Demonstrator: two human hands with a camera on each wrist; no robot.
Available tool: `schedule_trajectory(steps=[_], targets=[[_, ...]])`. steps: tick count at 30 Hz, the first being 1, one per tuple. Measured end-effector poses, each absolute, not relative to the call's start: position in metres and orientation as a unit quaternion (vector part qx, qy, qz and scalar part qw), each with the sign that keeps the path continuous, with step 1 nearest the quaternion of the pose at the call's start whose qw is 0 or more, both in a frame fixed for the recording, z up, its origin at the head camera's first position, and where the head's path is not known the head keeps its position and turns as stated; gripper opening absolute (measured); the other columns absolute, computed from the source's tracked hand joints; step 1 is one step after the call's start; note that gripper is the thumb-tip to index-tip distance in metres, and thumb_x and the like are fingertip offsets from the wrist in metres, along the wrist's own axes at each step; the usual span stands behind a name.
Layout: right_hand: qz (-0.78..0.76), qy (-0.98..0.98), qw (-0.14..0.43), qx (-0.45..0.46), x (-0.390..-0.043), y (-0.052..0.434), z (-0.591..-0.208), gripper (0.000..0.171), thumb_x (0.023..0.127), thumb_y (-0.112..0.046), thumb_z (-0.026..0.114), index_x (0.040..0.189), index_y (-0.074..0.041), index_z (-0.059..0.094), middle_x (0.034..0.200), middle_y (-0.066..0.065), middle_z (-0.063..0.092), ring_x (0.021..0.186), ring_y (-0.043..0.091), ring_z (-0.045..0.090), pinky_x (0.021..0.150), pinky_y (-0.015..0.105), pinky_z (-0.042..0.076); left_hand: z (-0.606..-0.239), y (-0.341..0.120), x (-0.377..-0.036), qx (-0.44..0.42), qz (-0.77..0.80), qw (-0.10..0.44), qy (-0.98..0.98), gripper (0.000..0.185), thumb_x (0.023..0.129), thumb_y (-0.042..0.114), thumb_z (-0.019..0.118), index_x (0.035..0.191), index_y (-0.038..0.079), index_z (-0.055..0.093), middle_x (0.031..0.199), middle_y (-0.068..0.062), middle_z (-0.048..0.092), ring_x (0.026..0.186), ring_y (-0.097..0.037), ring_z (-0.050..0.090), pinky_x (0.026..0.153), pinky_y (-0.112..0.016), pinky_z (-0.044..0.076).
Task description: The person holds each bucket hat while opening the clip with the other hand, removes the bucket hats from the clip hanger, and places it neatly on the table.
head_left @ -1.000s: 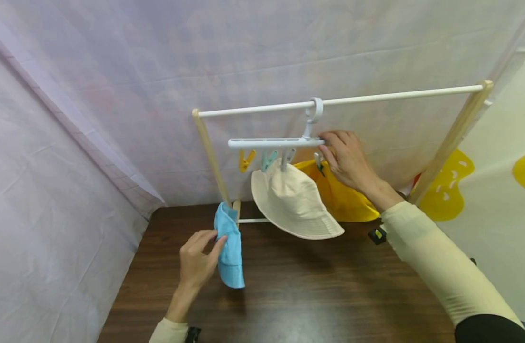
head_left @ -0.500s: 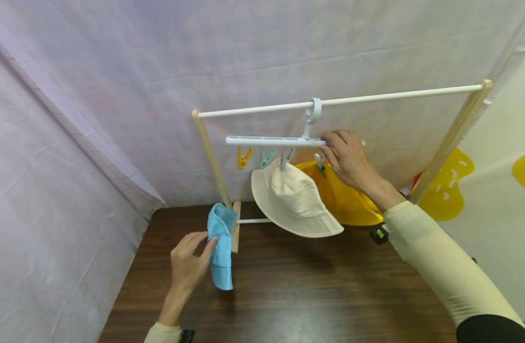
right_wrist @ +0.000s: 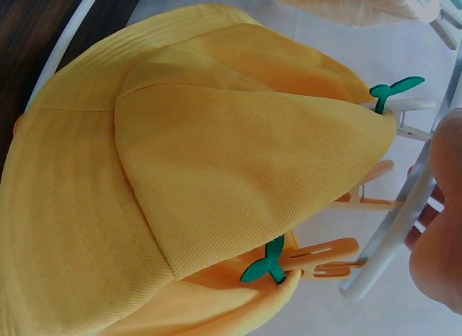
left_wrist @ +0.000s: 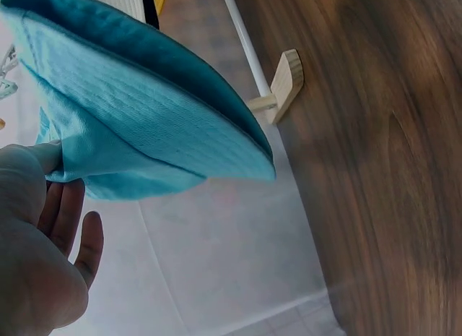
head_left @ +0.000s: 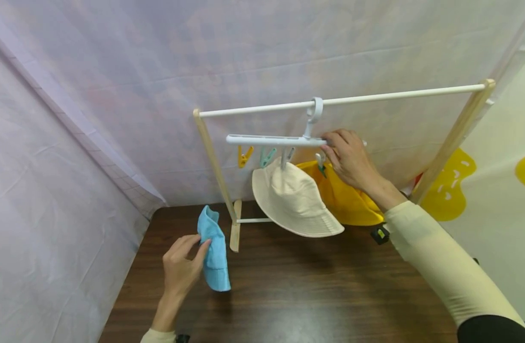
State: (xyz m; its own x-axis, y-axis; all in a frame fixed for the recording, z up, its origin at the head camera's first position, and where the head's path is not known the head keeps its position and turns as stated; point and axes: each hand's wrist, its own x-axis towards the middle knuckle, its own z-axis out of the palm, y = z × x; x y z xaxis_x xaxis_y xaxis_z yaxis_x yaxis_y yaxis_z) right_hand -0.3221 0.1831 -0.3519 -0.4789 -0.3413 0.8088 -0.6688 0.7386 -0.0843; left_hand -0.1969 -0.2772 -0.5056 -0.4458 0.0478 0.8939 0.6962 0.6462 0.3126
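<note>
My left hand [head_left: 182, 264] pinches a light blue bucket hat [head_left: 216, 259] between thumb and fingers, above the tabletop at left. Its brim hangs down; in the left wrist view the hat [left_wrist: 151, 112] looks folded flat. With my right hand [head_left: 350, 159] I grip the right part of a white clip hanger [head_left: 271, 140], whose hook [head_left: 316, 112] loops over the rack's rod. A cream bucket hat [head_left: 290, 195] hangs from a grey clip [head_left: 288, 156]. Behind it hangs yellow hat fabric [right_wrist: 238, 155] with green sprout ornaments [right_wrist: 268, 267], held by a white and an orange clip [right_wrist: 325, 258].
A yellow clip [head_left: 245, 157] and a teal clip [head_left: 267, 157] hang from the hanger's left part. The rack has a white top rod [head_left: 399, 96] and wooden legs [head_left: 215, 164], standing on a dark wooden table [head_left: 288, 286]. White cloth [head_left: 116, 95] hangs behind.
My left hand has moved left with the blue hat, away from the rack's left leg. The hanger has shifted slightly; my right hand stays on it.
</note>
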Motion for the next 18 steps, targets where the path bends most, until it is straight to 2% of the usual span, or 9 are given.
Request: schedule_trajectory(steps=[4, 18], targets=[[0.196, -0.84, 0.408, 0.299, -0.321, 0.183, -0.351, 0.024, 0.11, -0.006, 0.07, 0.126, 0.011, 0.07, 0.12, 0.033, 0.071, 0.109, 0.055, 0.064, 0.101, 0.068, 0.05, -0.506, -0.284, -0.199, -0.229, -0.336, 0.468, -0.785, 0.026, 0.077, -0.007, 0.097, 0.1, -0.005, 0.084, 0.093, -0.018, 0.084, 0.081, -0.033, 0.079, 0.074, -0.036, 0.064], [0.194, -0.842, 0.408, 0.295, -0.319, 0.182, -0.351, 0.024, 0.11, -0.006, 0.07, 0.127, 0.01, 0.071, 0.12, 0.032, 0.071, 0.109, 0.053, 0.064, 0.1, 0.067, 0.05, -0.512, -0.311, -0.209, -0.16, -0.297, 0.474, -0.814, 0.021, 0.082, -0.002, 0.095, 0.098, -0.007, 0.084, 0.092, -0.022, 0.083, 0.081, -0.039, 0.08, 0.073, -0.051, 0.061]])
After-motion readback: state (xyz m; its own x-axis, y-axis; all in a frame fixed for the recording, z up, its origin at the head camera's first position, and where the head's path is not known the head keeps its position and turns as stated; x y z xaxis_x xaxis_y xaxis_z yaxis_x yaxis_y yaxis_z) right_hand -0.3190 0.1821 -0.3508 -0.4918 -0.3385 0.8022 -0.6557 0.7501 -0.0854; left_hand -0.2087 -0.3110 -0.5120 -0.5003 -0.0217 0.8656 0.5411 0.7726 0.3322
